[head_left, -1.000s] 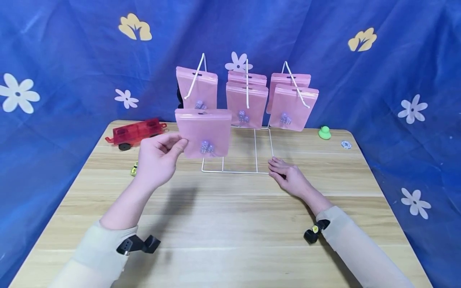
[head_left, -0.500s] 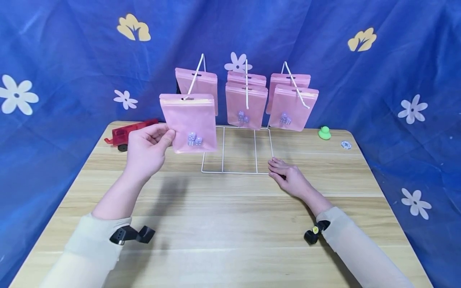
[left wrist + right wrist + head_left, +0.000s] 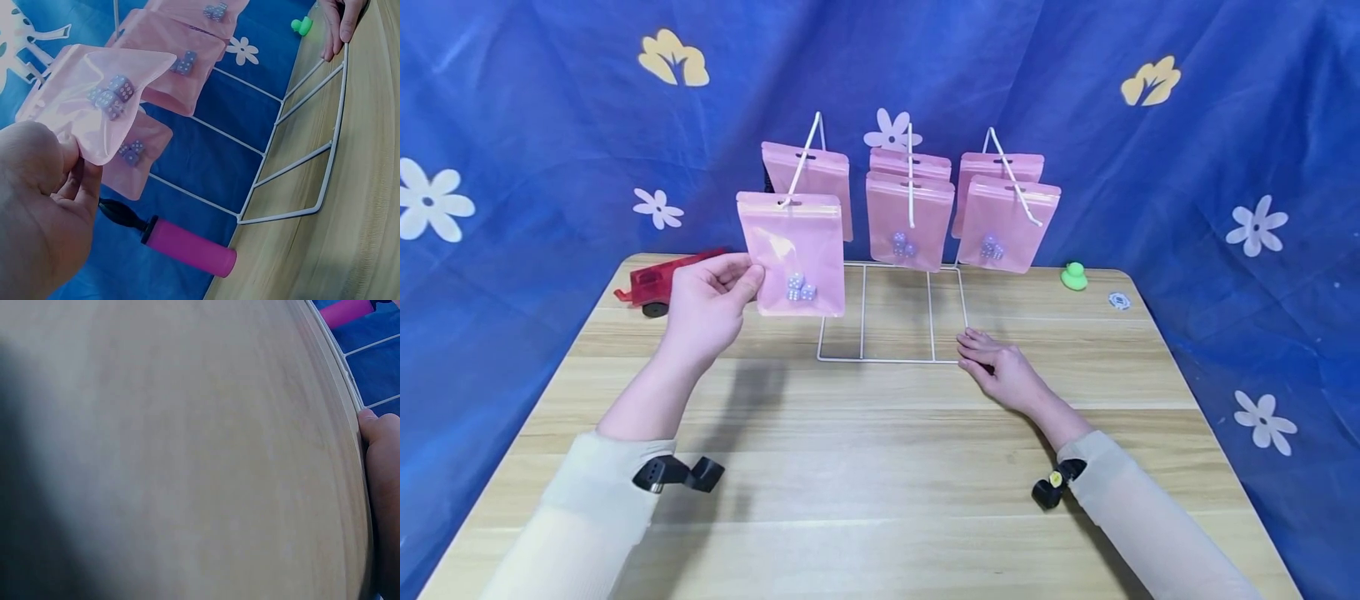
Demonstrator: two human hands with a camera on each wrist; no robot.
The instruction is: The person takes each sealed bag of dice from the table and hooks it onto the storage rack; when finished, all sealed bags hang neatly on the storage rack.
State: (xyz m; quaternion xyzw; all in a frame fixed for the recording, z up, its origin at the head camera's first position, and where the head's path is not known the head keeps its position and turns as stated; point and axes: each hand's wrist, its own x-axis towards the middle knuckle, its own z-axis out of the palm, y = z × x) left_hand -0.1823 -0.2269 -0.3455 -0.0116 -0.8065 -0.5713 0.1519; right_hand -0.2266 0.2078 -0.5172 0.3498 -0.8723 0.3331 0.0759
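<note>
Between thumb and fingers, my left hand (image 3: 707, 304) pinches the left edge of a pink zip bag (image 3: 775, 221). Small pale purple dice (image 3: 800, 289) show through its lower part. The tip of the left peg (image 3: 797, 171) on a white wire rack (image 3: 887, 360) meets the bag's hang hole; how far through it goes, I cannot tell. Another pink bag (image 3: 827, 179) hangs farther back on this peg. At the rack's front right corner, my right hand (image 3: 1007, 375) holds the base wire, its thumb and fingers about the corner. Only part of that hand appears in the right wrist view.
Pink bags hang on the middle peg (image 3: 911, 196) and right peg (image 3: 1015, 179). A red toy wagon (image 3: 658, 279) stands left. A green duck (image 3: 1074, 277) and a round chip (image 3: 1119, 301) lie right. In the left wrist view, a magenta hand pump (image 3: 190, 247) is behind the rack.
My left hand has raised the bag and moved it left, bringing its hang hole to the left peg's tip. In the last half second it has barely shifted. The right hand stays at the corner.
</note>
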